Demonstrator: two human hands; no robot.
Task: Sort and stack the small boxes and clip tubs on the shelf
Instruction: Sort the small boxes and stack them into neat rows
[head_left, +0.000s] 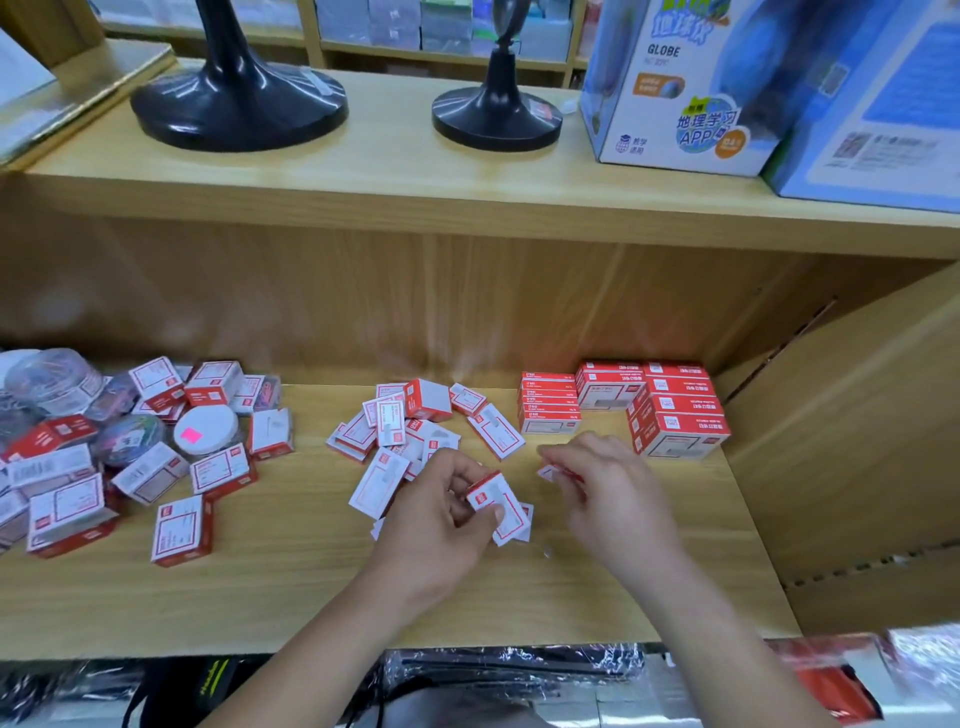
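The shelf (260, 597) fills the middle of the frame. At centre left on it lies an unsorted heap (130, 467) of red-and-white boxes and clear clip tubs, among them a tub (205, 428) with a white lid. At centre right, by the side wall, stand neat stacks (670, 410) of boxes, so the sorting looks part done. Between the two, at frame centre, sits a loose pile (410, 431) of the smallest boxes.

Just below that pile the left hand (441, 514) has its grip closed round one small box (488, 493). The right hand (608, 483) pinches what looks like a second box (550, 473), though it is blurred.

The step in hand seems to be gathering the smallest boxes. Next they need turning the same way, squaring together and setting down near the stacks without toppling them.
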